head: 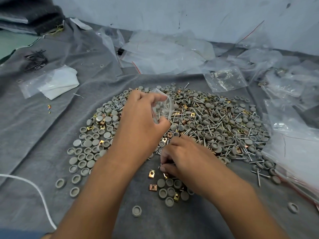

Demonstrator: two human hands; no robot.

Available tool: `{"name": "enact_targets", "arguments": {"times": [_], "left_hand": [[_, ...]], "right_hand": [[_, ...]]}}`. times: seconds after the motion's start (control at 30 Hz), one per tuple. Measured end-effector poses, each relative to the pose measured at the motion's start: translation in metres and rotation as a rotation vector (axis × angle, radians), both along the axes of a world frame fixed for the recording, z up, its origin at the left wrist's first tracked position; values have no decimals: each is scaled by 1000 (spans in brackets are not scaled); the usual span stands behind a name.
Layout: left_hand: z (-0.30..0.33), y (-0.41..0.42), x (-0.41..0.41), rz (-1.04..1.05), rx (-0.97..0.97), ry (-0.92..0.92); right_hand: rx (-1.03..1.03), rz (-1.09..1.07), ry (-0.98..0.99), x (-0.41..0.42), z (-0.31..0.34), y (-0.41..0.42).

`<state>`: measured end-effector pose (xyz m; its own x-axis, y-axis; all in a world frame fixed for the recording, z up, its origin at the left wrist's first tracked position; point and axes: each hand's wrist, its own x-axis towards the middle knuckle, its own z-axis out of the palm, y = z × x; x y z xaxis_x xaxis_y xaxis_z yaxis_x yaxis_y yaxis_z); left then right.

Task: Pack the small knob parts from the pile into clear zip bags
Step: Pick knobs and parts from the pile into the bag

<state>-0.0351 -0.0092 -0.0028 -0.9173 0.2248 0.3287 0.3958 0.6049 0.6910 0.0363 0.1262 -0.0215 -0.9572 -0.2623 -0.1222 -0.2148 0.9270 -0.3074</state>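
Note:
A wide pile of small grey round knob caps, silver screws and brass-coloured square clips lies on grey cloth. Over the pile's left half, my left hand pinches a small clear zip bag with its mouth held apart. My right hand rests lower, at the pile's near edge, with its fingers curled on small parts; a screw tip shows at the fingertips. A small group of grey caps and clips lies just below that hand.
Empty clear zip bags are heaped along the back. Filled bags lie at the right, and more plastic covers the right edge. A white folded bag and black ties sit at the left. A white cord crosses the near left.

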Motion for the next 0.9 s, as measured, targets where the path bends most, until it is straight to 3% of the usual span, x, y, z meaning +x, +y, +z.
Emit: {"name": "enact_targets", "arguments": {"times": [0.17,0.43,0.9], "left_hand": [[0,0,-1,1,-9,5],[-1,0,-1,5,-36,14],[-1,-1,-1,-4,-16,0]], "right_hand": [[184,81,29,3,1,-3],[45,50,65,8,-1,11],[115,-82,138,2,-8,-9]]}}
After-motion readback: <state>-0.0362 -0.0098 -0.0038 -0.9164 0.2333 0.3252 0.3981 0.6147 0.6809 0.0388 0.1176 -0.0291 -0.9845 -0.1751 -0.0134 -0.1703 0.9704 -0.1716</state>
